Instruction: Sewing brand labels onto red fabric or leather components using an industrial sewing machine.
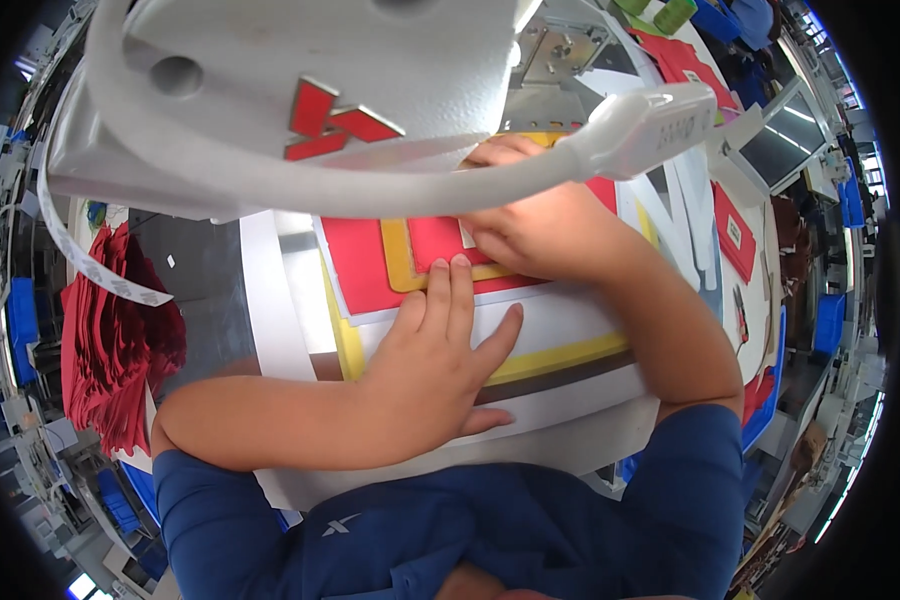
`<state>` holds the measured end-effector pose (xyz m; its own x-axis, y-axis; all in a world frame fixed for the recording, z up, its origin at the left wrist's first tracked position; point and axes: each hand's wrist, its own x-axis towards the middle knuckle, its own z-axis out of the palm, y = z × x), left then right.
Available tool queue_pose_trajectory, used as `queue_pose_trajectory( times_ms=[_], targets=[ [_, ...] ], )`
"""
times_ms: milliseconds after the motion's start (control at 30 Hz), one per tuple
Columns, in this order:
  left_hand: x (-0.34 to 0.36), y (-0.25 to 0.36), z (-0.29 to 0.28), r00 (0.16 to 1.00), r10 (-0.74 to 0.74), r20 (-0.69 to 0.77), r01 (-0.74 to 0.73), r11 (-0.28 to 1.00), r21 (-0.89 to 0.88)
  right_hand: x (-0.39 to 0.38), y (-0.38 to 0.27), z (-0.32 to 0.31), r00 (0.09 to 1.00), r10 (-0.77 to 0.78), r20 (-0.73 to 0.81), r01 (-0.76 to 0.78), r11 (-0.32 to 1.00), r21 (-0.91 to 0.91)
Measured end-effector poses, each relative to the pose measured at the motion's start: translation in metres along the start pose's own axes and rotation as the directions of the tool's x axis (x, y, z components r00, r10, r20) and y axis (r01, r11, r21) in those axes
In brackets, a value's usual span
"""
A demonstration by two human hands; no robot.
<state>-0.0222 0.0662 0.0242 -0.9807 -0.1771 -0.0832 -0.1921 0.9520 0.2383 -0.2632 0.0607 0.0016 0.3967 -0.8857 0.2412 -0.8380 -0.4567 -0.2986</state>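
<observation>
My left hand (435,365) lies with fingers spread, the longer fingertips on a red piece (430,240) inside a yellow frame (400,260). My right hand (540,230) is curled over the right part of that frame, partly behind a grey cable (370,190); what its fingers hold is hidden. Under the frame are a larger red sheet (355,265), white sheets (390,330) and a yellow-and-dark edged board (570,355). A grey machine head (230,70) with a red emblem hangs over the work.
Red fabric pieces (115,340) are heaped at the left on a table. At the right lie red pieces (732,230), scissors (741,318), a screen (775,135) and blue bins (828,320). Green spools (675,15) and part of another person (745,20) show at the top right.
</observation>
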Motion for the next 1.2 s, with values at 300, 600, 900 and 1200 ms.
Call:
queue_pose_trajectory(
  times_ms=[300, 600, 900, 1200],
  targets=[
    [0.0, 0.001, -0.006, 0.998, -0.026, 0.054, 0.026, 1.0, -0.002, -0.004, -0.001, -0.001, 0.999, -0.017, -0.05, 0.012, 0.995, -0.1],
    [0.003, -0.016, -0.022, 0.995, -0.093, 0.039, 0.095, 0.994, -0.054, -0.002, 0.002, 0.003, 0.986, -0.068, -0.149, 0.057, 0.995, -0.08],
    [-0.017, -0.035, 0.003, 0.994, -0.022, -0.107, 0.027, 0.998, 0.049, 0.011, -0.006, 0.009, 0.975, -0.177, -0.137, 0.143, 0.964, -0.226],
    [-0.011, -0.04, -0.006, 0.993, 0.086, -0.082, -0.083, 0.995, 0.049, 0.017, -0.006, 0.017, 1.0, 0.031, 0.002, -0.029, 0.961, -0.274]
  ],
)
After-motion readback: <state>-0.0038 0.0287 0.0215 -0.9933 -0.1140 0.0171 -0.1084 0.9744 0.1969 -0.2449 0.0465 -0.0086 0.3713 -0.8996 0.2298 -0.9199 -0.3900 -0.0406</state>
